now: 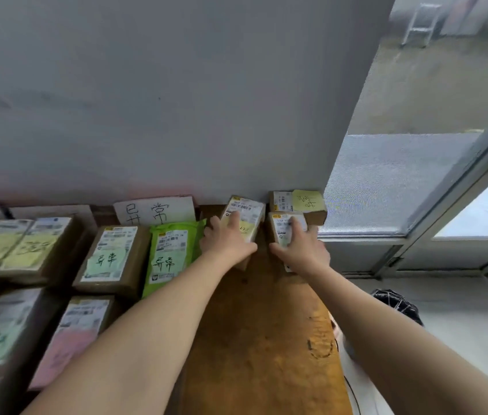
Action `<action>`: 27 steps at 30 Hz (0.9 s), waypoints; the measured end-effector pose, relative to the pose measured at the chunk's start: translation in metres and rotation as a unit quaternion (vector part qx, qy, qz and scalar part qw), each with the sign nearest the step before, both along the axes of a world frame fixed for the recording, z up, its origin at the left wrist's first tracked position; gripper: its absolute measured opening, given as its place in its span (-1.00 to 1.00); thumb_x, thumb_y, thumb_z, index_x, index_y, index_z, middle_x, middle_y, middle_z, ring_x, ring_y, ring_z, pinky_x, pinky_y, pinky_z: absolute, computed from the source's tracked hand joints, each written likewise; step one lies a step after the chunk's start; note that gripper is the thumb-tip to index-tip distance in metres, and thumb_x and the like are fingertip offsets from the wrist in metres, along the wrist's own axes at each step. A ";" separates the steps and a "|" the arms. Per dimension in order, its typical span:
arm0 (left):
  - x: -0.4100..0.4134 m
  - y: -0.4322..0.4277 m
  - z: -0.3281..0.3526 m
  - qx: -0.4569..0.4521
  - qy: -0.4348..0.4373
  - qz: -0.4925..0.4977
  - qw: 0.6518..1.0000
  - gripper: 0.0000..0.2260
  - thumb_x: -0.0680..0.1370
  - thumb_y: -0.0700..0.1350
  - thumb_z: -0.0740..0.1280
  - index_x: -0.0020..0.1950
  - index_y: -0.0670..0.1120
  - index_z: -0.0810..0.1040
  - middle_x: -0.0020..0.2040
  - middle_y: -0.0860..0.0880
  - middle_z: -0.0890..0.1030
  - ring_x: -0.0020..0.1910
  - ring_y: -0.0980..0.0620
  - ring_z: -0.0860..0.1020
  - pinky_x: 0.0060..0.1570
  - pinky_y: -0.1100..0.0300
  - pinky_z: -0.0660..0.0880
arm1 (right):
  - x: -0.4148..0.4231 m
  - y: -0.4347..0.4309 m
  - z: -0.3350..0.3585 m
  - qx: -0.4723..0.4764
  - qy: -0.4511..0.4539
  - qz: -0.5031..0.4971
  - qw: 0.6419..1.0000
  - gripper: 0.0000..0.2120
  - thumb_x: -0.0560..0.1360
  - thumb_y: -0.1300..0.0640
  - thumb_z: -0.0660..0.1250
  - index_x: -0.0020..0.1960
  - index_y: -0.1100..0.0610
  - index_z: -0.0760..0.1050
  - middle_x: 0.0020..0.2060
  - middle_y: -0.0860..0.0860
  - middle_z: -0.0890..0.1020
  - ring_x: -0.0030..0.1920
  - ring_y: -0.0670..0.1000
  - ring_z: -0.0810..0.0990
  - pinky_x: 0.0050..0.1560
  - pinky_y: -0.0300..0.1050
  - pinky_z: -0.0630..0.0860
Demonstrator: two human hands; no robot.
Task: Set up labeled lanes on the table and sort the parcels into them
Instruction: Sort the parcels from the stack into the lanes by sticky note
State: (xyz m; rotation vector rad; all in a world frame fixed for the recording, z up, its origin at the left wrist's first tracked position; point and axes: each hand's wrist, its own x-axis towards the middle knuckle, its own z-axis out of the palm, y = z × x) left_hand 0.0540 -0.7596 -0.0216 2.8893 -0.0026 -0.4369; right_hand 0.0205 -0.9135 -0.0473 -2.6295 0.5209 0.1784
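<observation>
- Left parcel (248,215): small brown cardboard box with a white printed label and a yellow note, lying at the far end of the table, close to the wall.
- Right parcel (281,235): similar small labelled box, just beside it to the right.
- Left hand (227,244): lies on the left parcel with its index finger straight along the label and its thumb spread at the left edge. Cannot tell whether it grasps.
- Right hand (301,250): straddles the right parcel, grasping it with the thumb on one side and fingers on the other.
- Third box (314,215), with a yellow note: behind the right parcel.
- Table (266,324): worn orange-brown wood.
- White handwritten sign (155,211) leans against the grey wall (176,100).
- Green plastic mailer (170,250) and a brown box with a green note (111,256): left of the hands.
</observation>
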 end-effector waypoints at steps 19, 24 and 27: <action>-0.159 0.256 0.081 -0.020 -0.148 0.082 0.985 -0.25 0.42 0.20 0.34 0.49 0.14 0.03 0.46 -0.19 0.13 0.39 -0.30 0.25 0.26 -0.12 0.38 | -0.112 0.240 0.088 0.017 -0.144 0.075 0.987 -0.34 0.45 -0.30 0.24 0.47 -0.16 0.13 0.40 0.08 0.25 0.27 0.23 0.41 -0.03 0.02 0.47; -0.206 0.290 0.059 -0.013 -0.122 0.084 0.989 -0.24 0.42 0.25 0.32 0.50 0.12 0.02 0.37 -0.18 0.21 0.31 -0.22 0.30 0.19 -0.04 0.39 | -0.152 0.279 0.065 0.006 -0.075 0.082 0.994 -0.35 0.49 -0.24 0.24 0.49 -0.13 0.10 0.46 0.11 0.16 0.29 0.28 0.39 0.06 0.09 0.50; -0.219 0.306 0.049 -0.007 -0.114 0.083 0.990 -0.23 0.41 0.27 0.32 0.50 0.11 0.03 0.38 -0.18 0.20 0.34 -0.22 0.28 0.21 -0.05 0.37 | -0.159 0.294 0.048 0.000 -0.034 0.085 0.996 -0.36 0.50 -0.24 0.25 0.48 -0.12 0.10 0.49 0.12 0.11 0.28 0.30 0.40 0.05 0.11 0.50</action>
